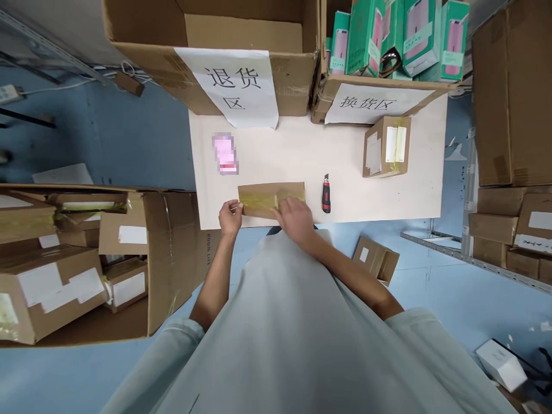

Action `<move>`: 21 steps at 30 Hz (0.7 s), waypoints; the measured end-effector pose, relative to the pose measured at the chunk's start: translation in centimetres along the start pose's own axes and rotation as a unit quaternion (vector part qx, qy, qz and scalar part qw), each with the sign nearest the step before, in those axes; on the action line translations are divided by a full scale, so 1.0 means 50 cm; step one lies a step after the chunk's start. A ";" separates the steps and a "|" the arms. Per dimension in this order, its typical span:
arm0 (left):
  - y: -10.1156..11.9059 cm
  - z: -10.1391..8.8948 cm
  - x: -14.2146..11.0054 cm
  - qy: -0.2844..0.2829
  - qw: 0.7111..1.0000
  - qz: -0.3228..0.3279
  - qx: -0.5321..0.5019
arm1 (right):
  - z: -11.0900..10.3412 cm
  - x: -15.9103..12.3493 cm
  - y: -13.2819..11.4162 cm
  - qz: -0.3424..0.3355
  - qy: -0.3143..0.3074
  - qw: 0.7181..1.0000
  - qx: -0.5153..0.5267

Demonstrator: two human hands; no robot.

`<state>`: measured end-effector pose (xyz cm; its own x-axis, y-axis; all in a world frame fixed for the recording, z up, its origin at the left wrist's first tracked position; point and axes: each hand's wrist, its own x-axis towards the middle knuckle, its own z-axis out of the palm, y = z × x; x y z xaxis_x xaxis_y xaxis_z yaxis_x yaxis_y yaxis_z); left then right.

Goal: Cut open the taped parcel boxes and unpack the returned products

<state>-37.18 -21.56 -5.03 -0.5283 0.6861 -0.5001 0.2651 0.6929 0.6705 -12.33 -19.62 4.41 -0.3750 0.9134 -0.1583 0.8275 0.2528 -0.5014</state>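
Observation:
A flat-looking brown cardboard box [259, 195] with yellowish tape along it lies at the front edge of the white table. At its left end my left hand [231, 217] pinches the edge between thumb and fingers. My right hand [296, 219] is over its right part, fingers curled down onto the taped surface and partly blurred; what they grip is hidden. To the right of that hand lies a red and black utility knife [326, 195]. A pixelated pink item [226, 154] rests behind my left hand.
A taped carton [386, 146] stands at the table's right. Behind are a large open box [293, 75] and a box of green packages [362, 37], each with a paper sign. A big carton of parcels [172, 253] is at left; an open carton [376, 259] sits on the floor.

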 end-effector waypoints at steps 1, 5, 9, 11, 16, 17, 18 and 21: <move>-0.004 -0.007 0.013 -0.003 1.000 -0.012 0.002 | 0.001 0.011 -0.025 -0.017 -0.019 1.000 -0.005; -0.006 -0.021 0.040 -0.013 1.000 -0.028 0.002 | 0.001 0.039 -0.080 -0.059 -0.051 0.997 -0.013; 0.003 -0.026 0.039 -0.027 0.999 -0.033 -0.011 | -0.006 0.033 -0.066 -0.048 -0.041 0.998 -0.022; 0.008 -0.028 0.034 -0.045 0.998 -0.034 -0.019 | -0.010 0.023 -0.036 -0.032 -0.024 0.999 -0.012; 0.030 -0.008 0.012 -0.104 0.993 -0.031 -0.043 | -0.029 -0.006 0.103 0.097 0.007 0.994 0.050; 0.038 0.003 0.005 -0.115 0.992 -0.027 -0.043 | -0.035 -0.009 0.136 0.130 0.007 0.989 0.069; 0.048 0.015 -0.004 -0.125 0.991 -0.019 -0.036 | -0.040 -0.013 0.168 0.162 0.006 0.983 0.086; 0.078 0.049 -0.033 -0.133 0.990 0.028 0.030 | -0.048 -0.022 0.244 0.233 -0.007 0.967 0.106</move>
<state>-33.27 -19.44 -2.91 -0.2827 0.7521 -0.5953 0.3395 0.6589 0.6712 -0.83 -16.78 0.52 0.0120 0.9075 -0.4198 0.8047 -0.2580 -0.5347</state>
